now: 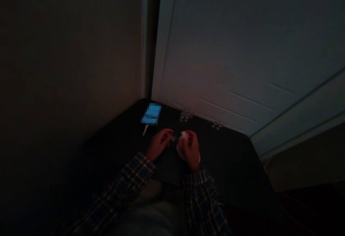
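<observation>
1. The left hand [158,145], in a plaid sleeve, is narrowed, thumb and fingers pinching a small, clear, shiny piece [173,139] at the fingertips; its exact shape is too dark to tell
2. The right hand [192,150] grips a crumpled, soft white cloth [184,135], just beside the clear piece; whether cloth and piece touch, I cannot tell
3. Both hands are over a dark, flat tabletop [223,164]
4. Beyond them lies a cluster of small, clear, rounded pieces [185,115], with a smaller clear group [217,125] to its right, both near a pale panel with embossed hearts [242,38]
5. A blue-lit, blurred rectangular device [151,113] lies beyond the left hand, a white cable [145,130] at its near end
</observation>
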A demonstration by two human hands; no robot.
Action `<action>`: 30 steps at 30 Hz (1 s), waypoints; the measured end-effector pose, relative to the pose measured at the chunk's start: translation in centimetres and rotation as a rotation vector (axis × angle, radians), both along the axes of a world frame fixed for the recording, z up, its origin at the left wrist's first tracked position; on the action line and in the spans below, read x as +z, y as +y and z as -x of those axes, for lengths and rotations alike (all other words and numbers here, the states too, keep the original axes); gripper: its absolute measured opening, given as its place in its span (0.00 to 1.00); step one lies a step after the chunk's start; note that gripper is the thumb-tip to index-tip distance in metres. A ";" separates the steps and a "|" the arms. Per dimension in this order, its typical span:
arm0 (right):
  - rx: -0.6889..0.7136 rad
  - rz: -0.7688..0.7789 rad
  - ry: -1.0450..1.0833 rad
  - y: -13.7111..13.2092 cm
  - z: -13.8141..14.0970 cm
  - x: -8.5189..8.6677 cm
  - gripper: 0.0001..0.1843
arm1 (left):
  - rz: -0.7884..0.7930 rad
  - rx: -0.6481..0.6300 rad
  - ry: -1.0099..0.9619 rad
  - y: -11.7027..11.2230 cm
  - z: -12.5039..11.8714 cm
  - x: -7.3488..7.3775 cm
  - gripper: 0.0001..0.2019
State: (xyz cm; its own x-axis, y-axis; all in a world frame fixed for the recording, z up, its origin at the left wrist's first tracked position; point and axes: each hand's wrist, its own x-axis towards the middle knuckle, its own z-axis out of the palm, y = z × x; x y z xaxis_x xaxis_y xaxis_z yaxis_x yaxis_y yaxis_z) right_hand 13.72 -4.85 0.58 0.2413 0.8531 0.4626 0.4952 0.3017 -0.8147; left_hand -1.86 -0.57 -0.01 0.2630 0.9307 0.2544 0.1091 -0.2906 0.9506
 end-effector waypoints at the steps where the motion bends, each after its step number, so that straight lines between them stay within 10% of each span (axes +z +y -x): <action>1: 0.010 0.017 0.008 -0.1 0.0 0.0 0.18 | 0.003 -0.015 0.005 0.0 0.0 0.0 0.16; 30: 0.141 -0.032 -0.094 0.3 -0.1 0.3 0.16 | -0.024 -0.133 -0.020 -0.7 -0.1 0.5 0.11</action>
State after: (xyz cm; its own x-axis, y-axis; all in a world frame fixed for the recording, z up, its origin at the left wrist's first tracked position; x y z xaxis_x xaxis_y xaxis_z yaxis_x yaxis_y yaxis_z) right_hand 13.79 -4.58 0.86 0.0744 0.8599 0.5050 0.5194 0.3989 -0.7557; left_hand -1.72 -1.24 0.51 0.3782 0.8815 0.2826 0.0487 -0.3238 0.9449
